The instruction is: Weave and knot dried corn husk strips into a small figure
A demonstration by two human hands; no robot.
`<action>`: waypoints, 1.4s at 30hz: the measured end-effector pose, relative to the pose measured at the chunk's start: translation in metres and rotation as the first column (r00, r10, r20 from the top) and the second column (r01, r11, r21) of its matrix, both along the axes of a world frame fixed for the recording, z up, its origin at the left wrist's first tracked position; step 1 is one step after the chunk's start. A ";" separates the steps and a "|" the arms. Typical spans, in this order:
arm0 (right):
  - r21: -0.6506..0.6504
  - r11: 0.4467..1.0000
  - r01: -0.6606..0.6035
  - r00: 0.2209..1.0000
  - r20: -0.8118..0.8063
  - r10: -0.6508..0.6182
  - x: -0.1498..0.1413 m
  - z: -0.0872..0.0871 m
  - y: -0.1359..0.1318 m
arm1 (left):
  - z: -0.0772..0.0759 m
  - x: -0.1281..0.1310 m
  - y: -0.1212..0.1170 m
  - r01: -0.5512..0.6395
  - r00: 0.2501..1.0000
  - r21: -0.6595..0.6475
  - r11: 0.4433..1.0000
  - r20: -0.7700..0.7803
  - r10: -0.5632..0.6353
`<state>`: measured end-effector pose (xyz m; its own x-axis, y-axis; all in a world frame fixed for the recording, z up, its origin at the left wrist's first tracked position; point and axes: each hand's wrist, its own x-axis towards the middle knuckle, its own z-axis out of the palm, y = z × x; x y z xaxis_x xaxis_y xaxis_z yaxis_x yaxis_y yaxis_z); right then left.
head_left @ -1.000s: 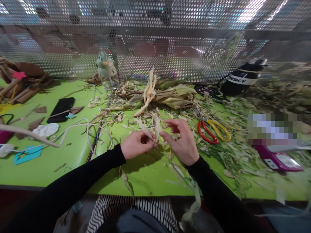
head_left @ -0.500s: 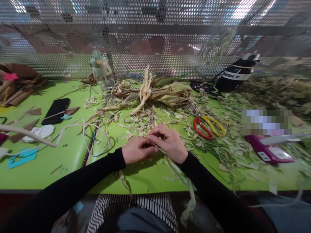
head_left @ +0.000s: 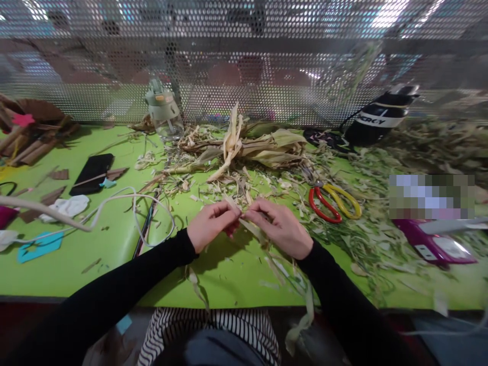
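My left hand (head_left: 213, 223) pinches a pale strip of corn husk (head_left: 231, 202) between thumb and fingertips, low over the green table. Close beside it, my right hand (head_left: 281, 226) is closed with its fingertips on the same husk, which trails down below the palm (head_left: 254, 231). A longer braided-looking strand of husk (head_left: 305, 300) runs under my right wrist and hangs over the table's front edge. Beyond my hands lies a pile of dried corn husks (head_left: 272, 147), one folded piece standing up. Scissors with red and yellow handles (head_left: 324, 203) rest to the right of my right hand.
Husk scraps (head_left: 354, 244) litter the right side. A magenta glue gun (head_left: 434, 244) lies there, and a black bottle (head_left: 377, 119) leans behind. On the left are a phone (head_left: 92, 174), a white cable (head_left: 114, 195) and a clear bottle (head_left: 164, 114). Perforated metal panelling (head_left: 244, 76) stands at the back.
My hands have moved apart from an overlapping position; the right one shifted rightward. A husk strip now shows between the fingertips. The whole view has shifted slightly.
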<state>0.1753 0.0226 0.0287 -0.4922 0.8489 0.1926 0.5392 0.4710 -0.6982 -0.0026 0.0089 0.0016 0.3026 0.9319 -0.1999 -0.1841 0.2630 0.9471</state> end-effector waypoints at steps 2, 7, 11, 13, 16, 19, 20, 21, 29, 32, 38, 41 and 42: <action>0.026 1.000 0.005 1.000 -0.015 -0.005 0.001 0.000 0.000 | 0.004 0.000 -0.001 -0.017 1.000 0.020 1.000 -0.024 0.017; 0.203 0.976 0.081 0.996 -0.053 -0.071 0.003 -0.004 0.002 | 0.008 0.000 -0.002 -0.015 1.000 -0.015 1.000 0.006 0.015; 0.438 0.882 0.172 0.985 -0.080 -0.153 0.002 -0.008 0.001 | 0.006 -0.001 0.000 -0.024 0.996 0.014 1.000 0.089 0.022; 0.396 0.913 0.102 0.995 -0.022 -0.101 0.001 -0.008 -0.001 | 0.005 -0.001 0.001 -0.019 0.995 0.038 0.999 0.096 0.015; 0.289 0.956 0.046 0.999 -0.003 -0.047 -0.001 -0.007 -0.003 | 0.006 0.000 0.000 -0.020 0.997 0.045 0.999 0.081 0.016; 0.162 0.987 0.020 0.999 -0.039 -0.014 -0.001 -0.004 -0.004 | 0.006 0.000 -0.002 -0.021 0.998 0.068 0.997 0.054 0.017; 0.119 0.993 0.008 0.999 -0.045 -0.003 -0.001 -0.003 -0.004 | 0.007 0.000 -0.002 -0.022 0.999 0.078 0.997 0.047 0.018; 0.085 0.996 -0.003 0.999 -0.049 0.008 -0.001 -0.001 -0.004 | 0.007 -0.001 -0.003 -0.018 0.999 0.087 0.996 0.040 0.015; -0.113 0.994 -0.002 0.996 -0.090 -0.008 -0.001 -0.004 -0.003 | 0.009 -0.003 -0.002 0.017 0.998 0.111 0.994 0.053 -0.023; -0.259 0.965 -0.041 0.978 -0.210 -0.015 -0.004 -0.008 -0.005 | 0.008 -0.003 -0.001 0.044 0.996 0.114 0.993 0.073 -0.052; -0.321 0.946 -0.047 0.933 -0.352 -0.073 -0.003 -0.011 -0.005 | 0.009 -0.008 0.002 0.036 0.991 0.130 0.991 -0.132 -0.019; -0.290 0.957 -0.027 0.918 -0.386 -0.091 -0.004 -0.015 -0.004 | 0.013 -0.009 0.001 0.038 0.987 0.127 0.991 -0.160 -0.018; -0.261 0.965 -0.008 0.912 -0.398 -0.100 -0.004 -0.016 -0.003 | 0.014 -0.009 0.001 0.054 0.986 0.119 0.991 -0.165 -0.033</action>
<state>0.1709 0.0192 0.0126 -0.3768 0.9151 0.1434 0.2018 0.2322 -0.9515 -0.0113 0.0096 0.0155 0.3162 0.9391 -0.1346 -0.0158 0.1471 0.9890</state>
